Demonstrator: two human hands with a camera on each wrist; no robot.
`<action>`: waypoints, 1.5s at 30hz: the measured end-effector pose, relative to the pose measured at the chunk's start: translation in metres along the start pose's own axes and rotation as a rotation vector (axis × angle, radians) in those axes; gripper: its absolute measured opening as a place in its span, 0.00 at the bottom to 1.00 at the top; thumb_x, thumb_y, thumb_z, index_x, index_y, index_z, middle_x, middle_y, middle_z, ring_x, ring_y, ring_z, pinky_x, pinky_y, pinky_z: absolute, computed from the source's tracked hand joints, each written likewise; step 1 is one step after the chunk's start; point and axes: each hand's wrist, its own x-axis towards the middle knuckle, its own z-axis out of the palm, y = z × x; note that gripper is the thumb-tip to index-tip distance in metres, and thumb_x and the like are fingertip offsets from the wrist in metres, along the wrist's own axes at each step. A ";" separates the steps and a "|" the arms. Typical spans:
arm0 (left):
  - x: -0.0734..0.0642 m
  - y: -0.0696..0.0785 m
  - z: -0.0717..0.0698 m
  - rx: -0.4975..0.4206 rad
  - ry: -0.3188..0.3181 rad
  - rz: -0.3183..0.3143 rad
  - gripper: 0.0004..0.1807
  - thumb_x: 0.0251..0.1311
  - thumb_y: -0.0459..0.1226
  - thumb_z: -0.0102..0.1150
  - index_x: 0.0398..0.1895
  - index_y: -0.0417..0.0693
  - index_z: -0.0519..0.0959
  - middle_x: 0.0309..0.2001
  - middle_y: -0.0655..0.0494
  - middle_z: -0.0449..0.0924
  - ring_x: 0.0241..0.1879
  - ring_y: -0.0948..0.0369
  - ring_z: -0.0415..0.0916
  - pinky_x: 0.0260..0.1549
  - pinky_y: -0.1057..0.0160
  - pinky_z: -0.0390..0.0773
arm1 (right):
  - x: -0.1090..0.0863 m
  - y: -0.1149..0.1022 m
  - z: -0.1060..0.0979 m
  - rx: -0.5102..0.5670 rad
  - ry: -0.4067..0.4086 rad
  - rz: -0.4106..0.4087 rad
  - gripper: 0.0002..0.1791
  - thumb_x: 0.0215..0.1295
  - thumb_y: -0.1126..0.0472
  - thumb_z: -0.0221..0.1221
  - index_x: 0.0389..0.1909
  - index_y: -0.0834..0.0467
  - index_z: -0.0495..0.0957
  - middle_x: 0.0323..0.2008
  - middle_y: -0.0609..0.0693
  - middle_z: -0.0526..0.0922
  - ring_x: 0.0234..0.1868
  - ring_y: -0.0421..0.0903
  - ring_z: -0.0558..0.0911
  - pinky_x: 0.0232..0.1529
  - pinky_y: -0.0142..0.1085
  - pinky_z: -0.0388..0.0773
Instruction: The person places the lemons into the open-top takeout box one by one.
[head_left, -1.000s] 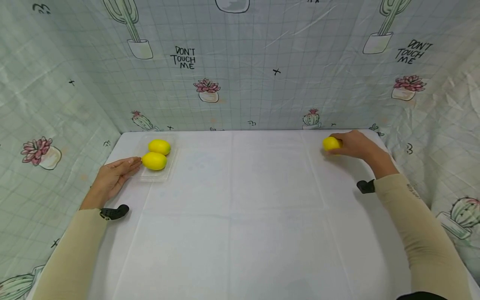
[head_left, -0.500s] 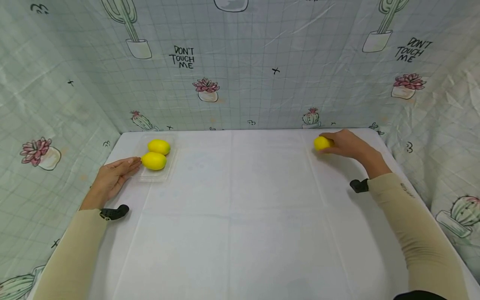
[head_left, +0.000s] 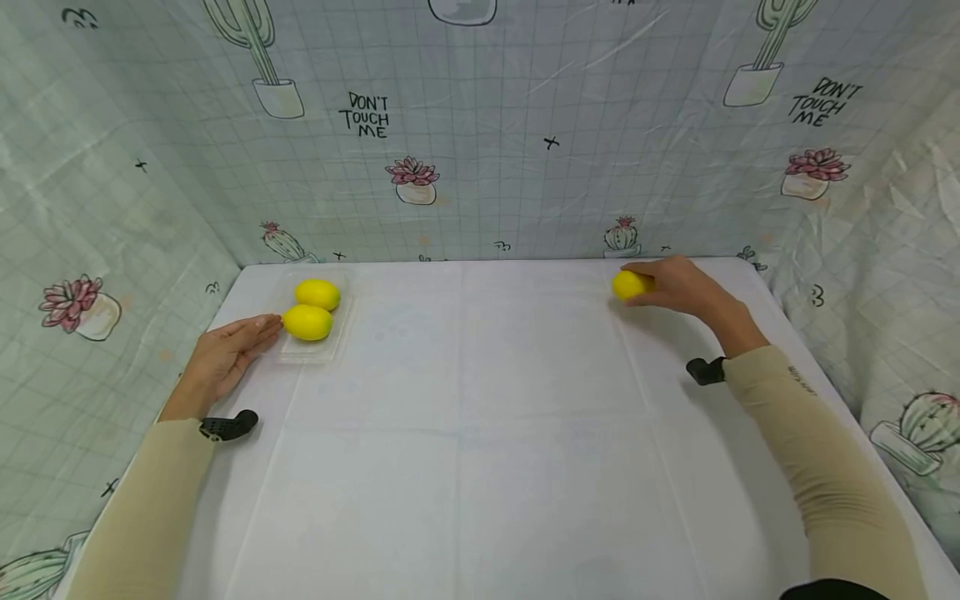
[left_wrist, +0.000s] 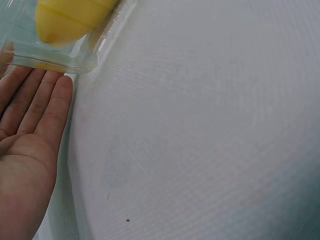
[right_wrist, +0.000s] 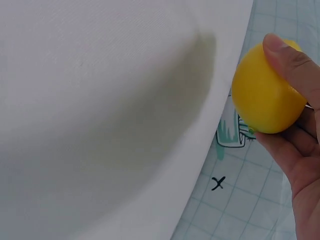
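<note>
Two yellow lemons, a nearer one [head_left: 307,322] and a farther one [head_left: 317,293], lie side by side in a clear plastic tray [head_left: 306,354] at the back left of the table. My left hand [head_left: 231,354] lies at the tray's left side, fingers straight; in the left wrist view the fingertips [left_wrist: 62,85] are at the tray's edge [left_wrist: 82,64]. At the back right, my right hand [head_left: 686,287] grips a third lemon [head_left: 628,286] between thumb and fingers. The right wrist view shows this lemon [right_wrist: 262,95] raised above the table, with a shadow on the cloth.
A white cloth [head_left: 457,433] with fold lines covers the table. Behind it and at both sides hangs a grid-patterned curtain [head_left: 487,108] printed with cacti and lettering. The right hand is close to the table's back edge.
My right hand has moved left along the back of the table with the lemon in its grip. The left hand and the tray's two lemons have stayed in place.
</note>
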 end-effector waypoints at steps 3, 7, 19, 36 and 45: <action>0.000 0.000 0.000 -0.006 -0.001 0.000 0.17 0.75 0.31 0.52 0.62 0.40 0.80 0.56 0.55 0.84 0.60 0.62 0.80 0.65 0.61 0.74 | 0.002 -0.003 0.002 0.011 0.017 -0.013 0.32 0.61 0.54 0.73 0.65 0.62 0.77 0.47 0.60 0.86 0.35 0.52 0.74 0.42 0.46 0.78; 0.000 -0.001 0.000 0.014 0.002 0.003 0.17 0.74 0.32 0.54 0.62 0.41 0.80 0.56 0.56 0.84 0.59 0.62 0.80 0.65 0.62 0.74 | 0.005 -0.010 0.003 0.034 0.036 -0.024 0.33 0.60 0.55 0.74 0.64 0.61 0.78 0.53 0.61 0.85 0.39 0.54 0.77 0.47 0.49 0.80; -0.002 -0.002 -0.001 0.006 -0.001 0.004 0.18 0.75 0.32 0.53 0.64 0.39 0.77 0.57 0.55 0.84 0.61 0.62 0.79 0.65 0.62 0.73 | 0.023 -0.037 0.011 0.049 0.113 -0.081 0.37 0.58 0.53 0.75 0.67 0.58 0.76 0.58 0.61 0.83 0.42 0.55 0.82 0.51 0.53 0.82; -0.001 -0.002 -0.001 0.004 -0.004 0.004 0.19 0.75 0.32 0.52 0.66 0.39 0.75 0.57 0.56 0.84 0.61 0.62 0.79 0.65 0.62 0.74 | 0.049 -0.067 0.024 0.148 0.184 -0.167 0.36 0.55 0.55 0.77 0.65 0.58 0.78 0.57 0.60 0.84 0.52 0.57 0.84 0.57 0.53 0.83; -0.001 -0.002 0.000 0.012 -0.004 0.006 0.19 0.75 0.32 0.53 0.65 0.39 0.76 0.56 0.56 0.84 0.60 0.63 0.79 0.65 0.62 0.74 | 0.063 -0.087 0.036 0.181 0.253 -0.337 0.35 0.55 0.59 0.77 0.64 0.59 0.78 0.59 0.59 0.83 0.56 0.57 0.84 0.58 0.51 0.83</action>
